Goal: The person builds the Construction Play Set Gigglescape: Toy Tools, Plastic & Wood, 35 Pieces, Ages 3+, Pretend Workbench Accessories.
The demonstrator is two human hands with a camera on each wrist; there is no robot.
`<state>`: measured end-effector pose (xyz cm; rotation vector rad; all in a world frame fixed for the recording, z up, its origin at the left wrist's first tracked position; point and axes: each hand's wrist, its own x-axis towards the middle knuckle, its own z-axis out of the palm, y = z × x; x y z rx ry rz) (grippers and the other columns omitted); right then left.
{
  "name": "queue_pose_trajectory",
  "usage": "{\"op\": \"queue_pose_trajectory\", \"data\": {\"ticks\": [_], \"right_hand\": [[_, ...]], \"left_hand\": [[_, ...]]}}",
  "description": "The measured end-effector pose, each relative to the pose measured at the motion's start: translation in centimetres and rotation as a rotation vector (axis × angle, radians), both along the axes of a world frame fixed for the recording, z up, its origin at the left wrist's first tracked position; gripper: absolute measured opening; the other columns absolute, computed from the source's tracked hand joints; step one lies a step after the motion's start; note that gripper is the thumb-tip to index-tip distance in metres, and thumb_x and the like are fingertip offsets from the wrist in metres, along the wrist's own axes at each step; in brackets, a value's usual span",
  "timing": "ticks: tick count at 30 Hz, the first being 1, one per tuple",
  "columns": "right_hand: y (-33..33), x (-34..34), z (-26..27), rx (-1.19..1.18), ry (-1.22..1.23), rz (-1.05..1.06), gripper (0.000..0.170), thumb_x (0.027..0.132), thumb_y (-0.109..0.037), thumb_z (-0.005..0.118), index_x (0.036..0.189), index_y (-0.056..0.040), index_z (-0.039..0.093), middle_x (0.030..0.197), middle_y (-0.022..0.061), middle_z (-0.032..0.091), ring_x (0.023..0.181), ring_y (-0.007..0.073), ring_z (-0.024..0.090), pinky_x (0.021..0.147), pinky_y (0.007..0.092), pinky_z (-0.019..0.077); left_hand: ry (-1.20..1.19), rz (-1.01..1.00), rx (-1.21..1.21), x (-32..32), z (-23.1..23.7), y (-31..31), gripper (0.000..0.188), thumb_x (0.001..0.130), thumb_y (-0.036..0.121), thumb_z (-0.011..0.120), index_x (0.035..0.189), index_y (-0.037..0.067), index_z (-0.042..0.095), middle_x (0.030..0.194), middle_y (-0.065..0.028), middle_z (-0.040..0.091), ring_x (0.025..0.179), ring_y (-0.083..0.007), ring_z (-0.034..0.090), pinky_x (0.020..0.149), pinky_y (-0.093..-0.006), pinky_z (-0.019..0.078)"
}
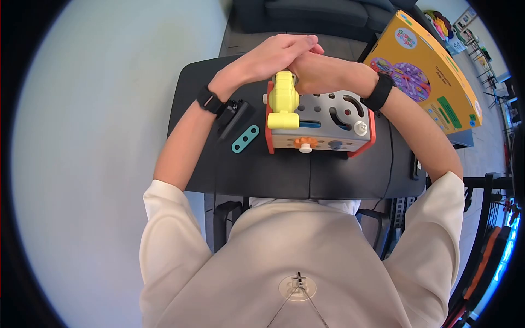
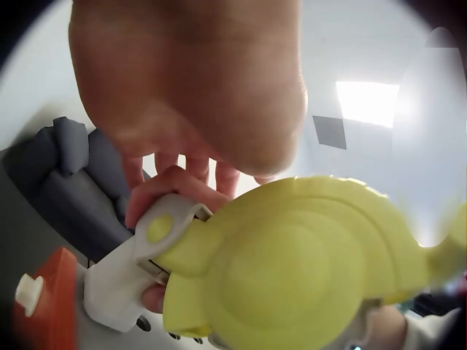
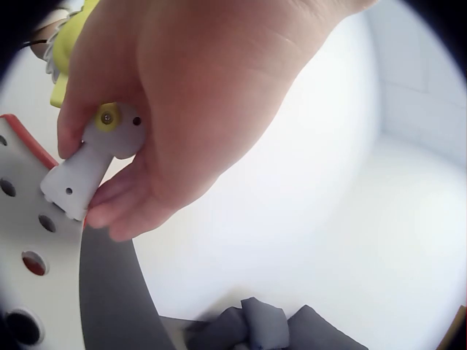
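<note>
A yellow toy circular saw (image 1: 283, 98) stands on the left end of a grey toy workbench (image 1: 328, 112) with red end panels. In the right wrist view, my right hand (image 3: 197, 95) curls round the grey hinge bracket (image 3: 76, 182) at the back of the saw, thumb on one side and fingers on the other. My left hand (image 1: 276, 54) reaches across above the right hand (image 1: 317, 74), its fingers extended. From the left wrist, the left palm (image 2: 197, 87) shows above the saw (image 2: 284, 262), with the right fingers below it.
A teal strip with holes (image 1: 245, 139) lies on the black table (image 1: 251, 175), left of the workbench. An orange gear (image 1: 305, 142) and a white knob (image 1: 360, 128) are fixed to the bench. At the right stands a large yellow box (image 1: 432, 76); a dark sofa (image 1: 311, 13) is behind.
</note>
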<state>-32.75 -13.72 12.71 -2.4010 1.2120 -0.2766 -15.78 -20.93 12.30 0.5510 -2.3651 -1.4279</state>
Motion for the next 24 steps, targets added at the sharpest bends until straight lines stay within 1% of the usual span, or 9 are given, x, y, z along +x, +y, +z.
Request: {"op": "queue_pose_trajectory", "data": {"ticks": [1,3,7,9,16,18,19,21,24], "right_hand": [[0.2,0.1,0.3,0.004,0.002,-0.006,0.029,0.087,-0.006,0.071,0.114,0.0043,0.069,0.095,0.0172,0.073,0.086,0.0313,0.07,0.075,0.0416,0.0561],[0.6,0.5,1.0,0.091,0.098,-0.092,0.036,0.089,-0.012,0.076,0.122,0.0003,0.07,0.097,0.0144,0.075,0.087,0.0291,0.074,0.077,0.0401,0.0592],[0.8,0.6,1.9,0.176,0.167,-0.131,0.033,0.09,-0.016,0.076,0.119,-0.0001,0.072,0.095,0.0144,0.075,0.086,0.0281,0.073,0.075,0.0402,0.059],[0.9,0.3,1.9,0.172,0.073,-0.113,0.028,0.086,-0.008,0.07,0.11,0.0047,0.069,0.082,0.0179,0.069,0.073,0.0323,0.068,0.065,0.0435,0.0532],[0.9,0.2,1.8,0.174,0.085,-0.086,0.026,0.086,-0.008,0.072,0.109,0.0051,0.069,0.086,0.0206,0.071,0.076,0.0373,0.067,0.068,0.045,0.0542],[0.8,-0.3,1.0,0.12,0.005,-0.049,0.024,0.087,-0.008,0.072,0.107,0.0042,0.07,0.089,0.0198,0.072,0.078,0.0375,0.067,0.071,0.0441,0.0543],[0.7,-0.4,0.7,0.122,0.009,-0.05,0.024,0.087,-0.008,0.072,0.107,0.0042,0.07,0.089,0.0198,0.072,0.078,0.0375,0.067,0.071,0.0441,0.0543],[0.8,-0.5,0.0,0.094,-0.018,-0.066,0.022,0.087,-0.009,0.073,0.106,0.0032,0.07,0.09,0.019,0.072,0.08,0.0368,0.067,0.073,0.0435,0.0543],[0.5,-0.9,-1.1,0.091,0.002,-0.068,0.02,0.088,-0.01,0.073,0.104,0.0024,0.071,0.09,0.0185,0.072,0.078,0.0364,0.065,0.073,0.0437,0.0539]], "left_hand": [[0.002,-0.006,0.004,-0.6,-0.2,-0.4,0.057,0.117,0.047,0.041,0.131,0.001,0.07,0.123,-0.0086,0.074,0.114,-0.0188,0.066,0.108,-0.0337,0.0497],[-0.049,-0.08,0.023,-1.6,-0.4,-1.3,0.061,0.116,0.05,0.042,0.126,-0.002,0.073,0.12,-0.0093,0.075,0.109,-0.0182,0.068,0.105,-0.0328,0.0506],[-0.135,-0.076,0.012,-2.9,-1.1,-1.9,0.062,0.116,0.05,0.043,0.123,-0.002,0.074,0.114,-0.0085,0.076,0.104,-0.0177,0.068,0.102,-0.032,0.0514],[-0.126,-0.135,0.044,-2.8,-1.3,-2.2,0.062,0.115,0.051,0.044,0.122,-0.003,0.075,0.111,-0.0074,0.076,0.101,-0.0172,0.067,0.098,-0.0312,0.0511],[-0.106,-0.074,0.027,-2.3,-1.8,-1.8,0.056,0.113,0.047,0.046,0.115,-0.003,0.073,0.108,-0.0089,0.076,0.096,-0.0206,0.066,0.095,-0.0335,0.0511],[-0.054,-0.044,-0.034,-2.6,-2.4,-1.9,0.055,0.107,0.049,0.05,0.115,-0.001,0.073,0.1,-0.0171,0.076,0.087,-0.0276,0.066,0.085,-0.0386,0.0532],[-0.05,-0.044,-0.031,-2.6,-2.3,-1.8,0.055,0.107,0.049,0.05,0.115,-0.001,0.073,0.1,-0.0171,0.076,0.087,-0.0276,0.066,0.085,-0.0386,0.0532],[-0.048,-0.031,-0.055,-2.3,-1.9,-1.3,0.048,0.108,0.04,0.049,0.111,-0.003,0.071,0.1,-0.0142,0.075,0.091,-0.0245,0.066,0.091,-0.0349,0.0521],[-0.072,-0.008,-0.084,-2.2,-1.6,-0.9,0.047,0.107,0.039,0.049,0.109,-0.003,0.071,0.098,-0.0149,0.076,0.091,-0.0262,0.068,0.09,-0.0363,0.0528]]}}
